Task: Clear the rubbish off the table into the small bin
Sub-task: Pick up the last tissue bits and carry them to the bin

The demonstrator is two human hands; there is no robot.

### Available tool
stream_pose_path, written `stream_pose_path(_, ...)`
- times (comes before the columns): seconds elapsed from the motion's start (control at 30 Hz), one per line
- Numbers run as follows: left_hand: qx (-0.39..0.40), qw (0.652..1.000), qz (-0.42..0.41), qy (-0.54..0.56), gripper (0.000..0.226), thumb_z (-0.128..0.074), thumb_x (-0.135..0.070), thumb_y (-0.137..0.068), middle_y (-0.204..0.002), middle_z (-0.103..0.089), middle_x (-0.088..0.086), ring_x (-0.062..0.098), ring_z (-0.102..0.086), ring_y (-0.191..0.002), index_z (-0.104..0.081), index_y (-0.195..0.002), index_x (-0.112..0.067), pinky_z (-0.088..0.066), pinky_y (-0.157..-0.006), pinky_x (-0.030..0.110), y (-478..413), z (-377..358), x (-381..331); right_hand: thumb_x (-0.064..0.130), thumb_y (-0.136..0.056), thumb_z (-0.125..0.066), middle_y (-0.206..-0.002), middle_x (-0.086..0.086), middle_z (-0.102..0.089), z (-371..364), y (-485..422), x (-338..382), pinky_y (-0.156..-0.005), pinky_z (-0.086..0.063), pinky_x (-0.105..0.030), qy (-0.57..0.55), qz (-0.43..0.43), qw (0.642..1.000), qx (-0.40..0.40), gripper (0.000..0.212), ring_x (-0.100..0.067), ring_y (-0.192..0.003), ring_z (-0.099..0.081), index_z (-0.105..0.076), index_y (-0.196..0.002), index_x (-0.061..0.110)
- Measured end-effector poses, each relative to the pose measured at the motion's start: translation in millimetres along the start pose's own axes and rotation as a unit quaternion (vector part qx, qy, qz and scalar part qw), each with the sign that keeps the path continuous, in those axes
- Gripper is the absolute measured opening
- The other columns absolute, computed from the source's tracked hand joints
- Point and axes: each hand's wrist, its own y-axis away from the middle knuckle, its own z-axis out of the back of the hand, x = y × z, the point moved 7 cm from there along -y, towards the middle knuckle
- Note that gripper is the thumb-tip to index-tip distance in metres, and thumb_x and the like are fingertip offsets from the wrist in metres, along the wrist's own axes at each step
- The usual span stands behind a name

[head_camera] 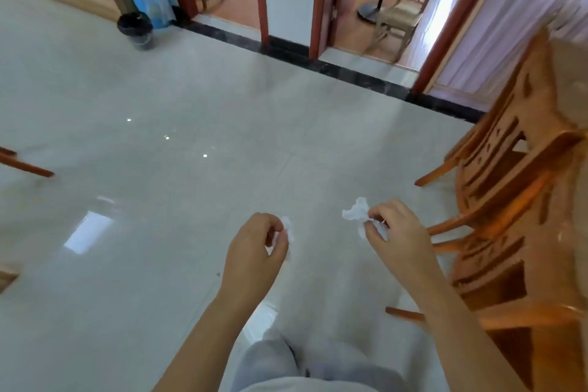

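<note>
2 wads of white tissue are in our hands, 1 in each, both well short of the small bin (136, 30) and much nearer to us than it. Our left hand (254, 245) has its fingers (274, 227) curled in around the smaller wad (288, 227), which is mostly hidden behind them. Our right hand (397, 232) pinches the larger wad (356, 212) between thumb and fingers, with most of the paper sticking out free.

We judge the tissue to be nearly weightless, soft and crushable, and not slippery, so a light pinch holds it. The loose flaps could tear, so the dense middle of each crumple is the better hold. Being so light, it may drift when let go, so we would release low over the bin's mouth.

Some wooden chairs (509, 184) stand far to the right of the bin. The bin itself, lined with a dark bag, sits on the pale tiled floor (191, 169) across the room, with a blue bag (152, 0) just behind it.
</note>
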Motion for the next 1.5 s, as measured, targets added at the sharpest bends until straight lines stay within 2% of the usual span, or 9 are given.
stream_pose_path(0.2, 0.075, 0.996, -0.044, 0.03, 0.031, -0.056, -0.01, -0.085, -0.072, -0.05, -0.011, 0.001, -0.048, -0.075, -0.043, -0.072, -0.035, -0.035, -0.062, 0.007, -113, -54, -27, 0.007, -0.078, -0.065, -0.078, -0.001, -0.051, 14, -58, -69, -0.059, -0.047, -0.03, 0.01, -0.109, 0.994, -0.026, 0.009, -0.017, -0.069, -0.051, -0.057, -0.08, 0.01)
stream_pose_path(0.4, 0.148, 0.979, -0.135, 0.033, 0.035, -0.055, -0.009, -0.086, -0.076, -0.049, -0.014, 0.001, -0.049, -0.077, -0.041, -0.073, -0.037, -0.035, -0.063, 0.006, -236, -153, -92, 0.008, -0.079, -0.065, -0.079, 0.001, -0.051, 34, -148, -155, -0.061, -0.037, -0.012, 0.016, -0.171, 0.983, -0.06, 0.008, -0.015, -0.071, -0.051, -0.058, -0.082, 0.009)
stream_pose_path(0.5, 0.164, 0.972, -0.167, 0.025, 0.031, -0.054, -0.01, -0.087, -0.077, -0.048, -0.015, 0.004, -0.05, -0.073, -0.042, -0.074, -0.035, -0.034, -0.061, 0.006, -297, -193, -136, 0.009, -0.079, -0.065, -0.078, -0.002, -0.054, 53, -200, -192, -0.062, -0.044, -0.025, 0.02, -0.182, 0.98, -0.076, 0.007, -0.017, -0.071, -0.051, -0.058, -0.081, 0.01)
stream_pose_path(0.63, 0.176, 0.96, -0.216, 0.022, 0.026, -0.055, -0.007, -0.086, -0.076, -0.048, -0.015, 0.006, -0.05, -0.071, -0.045, -0.075, -0.028, -0.035, -0.063, 0.006, -370, -231, -186, 0.008, -0.078, -0.066, -0.078, -0.003, -0.058, 84, -268, -235, -0.062, -0.04, -0.024, 0.055, -0.19, 0.976, -0.095, 0.007, -0.018, -0.072, -0.052, -0.059, -0.081, 0.009)
stream_pose_path(0.83, 0.186, 0.966, -0.173, 0.046, 0.039, -0.057, -0.004, -0.083, -0.074, -0.052, -0.012, 0.002, -0.049, -0.076, -0.042, -0.07, -0.037, -0.035, -0.061, 0.006, -474, -285, -200, 0.009, -0.076, -0.068, -0.078, 0.0, -0.056, 99, -360, -290, -0.062, -0.048, -0.029, 0.064, -0.213, 0.97, -0.102, 0.01, -0.015, -0.07, -0.051, -0.059, -0.08, 0.011)
stream_pose_path(1.0, 0.214, 0.962, -0.161, 0.055, 0.035, -0.057, -0.003, -0.083, -0.074, -0.055, -0.009, 0.001, -0.05, -0.075, -0.046, -0.069, -0.033, -0.038, -0.061, 0.008, -580, -335, -209, 0.01, -0.074, -0.071, -0.072, 0.005, -0.05, 97, -456, -337, -0.054, -0.042, -0.022, 0.08, -0.246, 0.96, -0.107, 0.011, -0.013, -0.062, -0.051, -0.06, -0.076, 0.011)
stream_pose_path(1.17, 0.221, 0.956, -0.185, 0.046, 0.035, -0.059, -0.006, -0.083, -0.072, -0.053, -0.009, 0.005, -0.051, -0.077, -0.044, -0.07, -0.035, -0.035, -0.062, 0.004, -707, -374, -238, 0.012, -0.081, -0.063, -0.083, -0.002, -0.056, 107, -572, -379, -0.062, -0.043, -0.023, 0.066, -0.273, 0.953, -0.111, 0.005, -0.015, -0.072, -0.051, -0.06, -0.084, 0.01)
stream_pose_path(1.37, 0.246, 0.923, -0.297, 0.019, 0.022, -0.064, -0.001, -0.079, -0.071, -0.052, -0.007, 0.003, -0.048, -0.065, -0.052, -0.073, -0.019, -0.037, -0.064, 0.004, -814, -440, -307, 0.011, -0.082, -0.063, -0.085, -0.006, -0.059, 145, -667, -438, -0.067, -0.04, -0.023, 0.087, -0.316, 0.929, -0.174, 0.007, -0.012, -0.072, -0.051, -0.063, -0.087, 0.006)
stream_pose_path(1.5, 0.28, 0.908, -0.31, 0.035, 0.014, -0.065, -0.002, -0.078, -0.072, -0.052, -0.007, 0.002, -0.049, -0.066, -0.057, -0.075, -0.012, -0.038, -0.066, 0.002, -854, -500, -344, 0.005, -0.077, -0.067, -0.078, -0.011, -0.063, 161, -698, -488, -0.062, -0.031, -0.009, 0.098, -0.342, 0.912, -0.204, 0.005, -0.011, -0.067, -0.048, -0.063, -0.079, 0.004)
